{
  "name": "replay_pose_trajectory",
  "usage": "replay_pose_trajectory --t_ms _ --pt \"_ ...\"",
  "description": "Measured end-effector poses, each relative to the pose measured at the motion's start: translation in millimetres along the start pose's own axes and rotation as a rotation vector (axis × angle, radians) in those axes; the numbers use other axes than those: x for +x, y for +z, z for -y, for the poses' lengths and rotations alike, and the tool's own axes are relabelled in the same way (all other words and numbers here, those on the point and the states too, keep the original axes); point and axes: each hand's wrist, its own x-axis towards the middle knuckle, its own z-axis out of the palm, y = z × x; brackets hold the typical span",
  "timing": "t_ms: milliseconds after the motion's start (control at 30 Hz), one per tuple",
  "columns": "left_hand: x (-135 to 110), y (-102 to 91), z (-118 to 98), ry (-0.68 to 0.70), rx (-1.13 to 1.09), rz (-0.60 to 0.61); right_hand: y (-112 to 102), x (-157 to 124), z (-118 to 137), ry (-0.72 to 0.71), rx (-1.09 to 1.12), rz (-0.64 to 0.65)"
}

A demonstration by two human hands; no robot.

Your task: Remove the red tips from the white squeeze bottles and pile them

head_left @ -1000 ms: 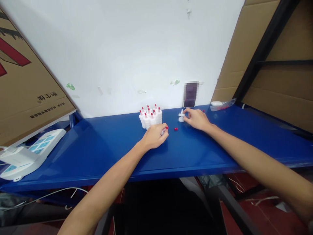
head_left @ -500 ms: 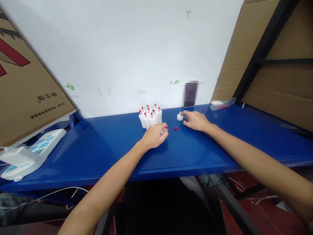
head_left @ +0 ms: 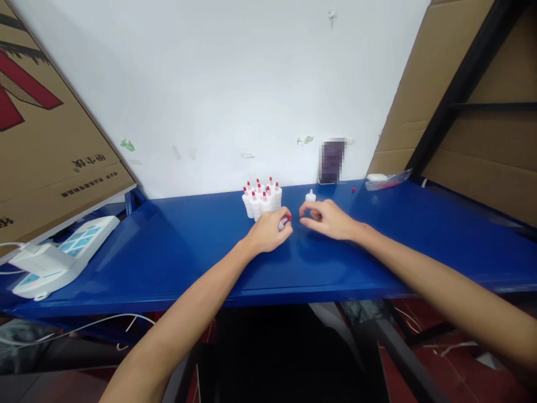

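My left hand is closed around a small white nozzle cap with a red tip. Most of that piece is hidden by the fingers. Just behind this hand stands a tight group of several white squeeze bottles with red-tipped nozzles. To the right, my right hand hovers low over the table with thumb and forefinger curled but apart. Nothing shows between them. A white bottle with a bare pointed nozzle stands right behind its fingers, its lower part covered by the hand.
The blue table runs along a white wall. A phone leans on the wall. Further right lie a small red cap and a clear plastic bag. A white power strip lies at the left, beside a large cardboard box.
My right hand has left the bare-nozzled bottle and come left and nearer to me. The two red caps lying between my hands are now out of sight. My left hand keeps its hold.
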Motion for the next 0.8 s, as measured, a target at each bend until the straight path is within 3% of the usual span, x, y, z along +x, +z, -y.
replay_pose_trajectory --t_ms 100,233,567,800 --pt "-2.7 0.2 -2.2 0.001 0.022 0.018 8.3 -1.2 10.1 0.000 0.200 0.115" --pt "-3.8 0.3 -6.1 0.008 0.090 0.046 15.2 -0.1 10.0 0.025 0.269 0.101" --pt "-2.6 2.7 -5.2 0.017 0.194 0.144 15.0 -1.9 8.3 -0.178 -0.055 0.055" --pt "0.1 2.8 -2.6 0.089 0.279 0.264 10.6 -4.7 17.4 -0.269 -0.106 0.210"
